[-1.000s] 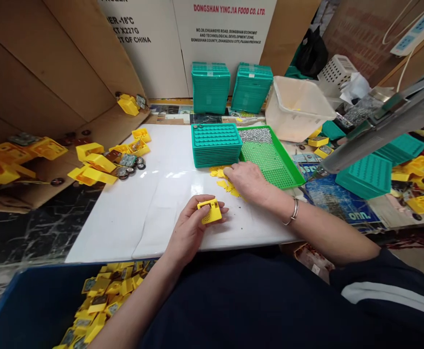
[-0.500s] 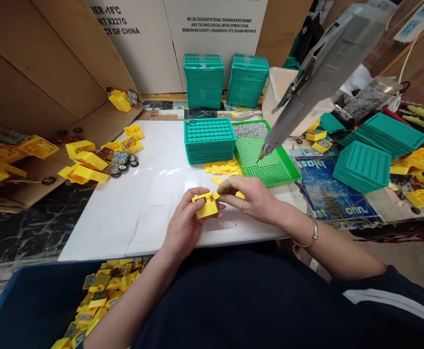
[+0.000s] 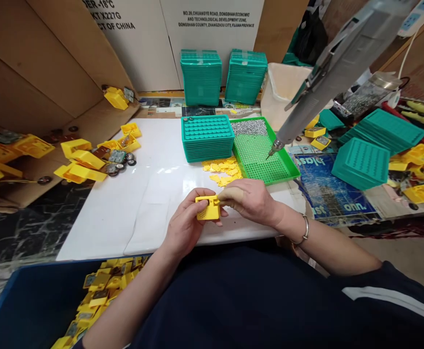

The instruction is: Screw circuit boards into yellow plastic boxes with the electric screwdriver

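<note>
My left hand is closed around a small yellow plastic casing with a dotted grille of holes and a dark opening on top. It is held just above the white work surface, thumb across the front. Against the casing's upper right corner, my right hand pinches a small yellow plastic piece, mostly hidden by beige-covered fingertips. Behind the hands lies a pile of flat yellow pieces. A powered screwdriver hangs over a green tray, its tip pointing down, touched by neither hand.
Small screws fill the tray's back. A stack of teal trays stands beside it. Yellow casings with circuit boards lie at left, partly in a cardboard box. A blue bin holds more casings. Teal stacks stand right.
The right fingertips have moved in against the casing's corner, bringing the small yellow piece to it. The casing has turned to sit more level. The view has shifted slightly.
</note>
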Available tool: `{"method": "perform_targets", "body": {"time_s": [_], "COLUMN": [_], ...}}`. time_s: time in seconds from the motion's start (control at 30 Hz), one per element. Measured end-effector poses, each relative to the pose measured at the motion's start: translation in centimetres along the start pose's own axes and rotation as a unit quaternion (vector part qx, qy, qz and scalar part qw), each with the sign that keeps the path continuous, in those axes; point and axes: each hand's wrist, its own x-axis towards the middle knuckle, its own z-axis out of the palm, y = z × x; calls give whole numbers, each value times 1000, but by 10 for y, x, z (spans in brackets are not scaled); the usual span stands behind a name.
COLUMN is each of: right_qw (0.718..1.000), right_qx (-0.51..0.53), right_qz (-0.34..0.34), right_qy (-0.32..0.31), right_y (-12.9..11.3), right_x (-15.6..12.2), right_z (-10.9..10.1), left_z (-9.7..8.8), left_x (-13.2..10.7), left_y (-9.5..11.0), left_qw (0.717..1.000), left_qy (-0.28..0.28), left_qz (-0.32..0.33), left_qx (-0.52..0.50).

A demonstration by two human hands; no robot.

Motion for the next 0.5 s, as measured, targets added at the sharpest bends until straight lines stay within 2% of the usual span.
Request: {"method": "perform_targets", "body": {"time_s": [0.1, 0.17, 0.27, 0.37, 0.43, 0.5], "right_qw": [995, 995, 999, 989, 994, 999], "right_qx": [72, 83, -11, -80, -52, 30], "right_qz": [42, 41, -40, -125, -90, 32], "right_qy": [46, 46, 14, -27, -22, 17], "right_y": [-3, -3, 0, 4, 3, -3], "right_x": [1, 1, -2, -5, -5, -2], "right_z": [0, 1, 1, 0, 0, -1], "left_z": [0, 0, -3, -5, -6, -6], "left_x": [0, 1, 2, 4, 5, 7], "left_y": [0, 0, 1, 4, 4, 2], "left_qw": [1000, 1000, 1000, 998, 997, 999], "left_qy": [1, 0, -9, -39, -39, -15], "left_qz": [16, 22, 12, -38, -58, -33], "left_qx": [-10, -9, -11, -20, -22, -12]}}
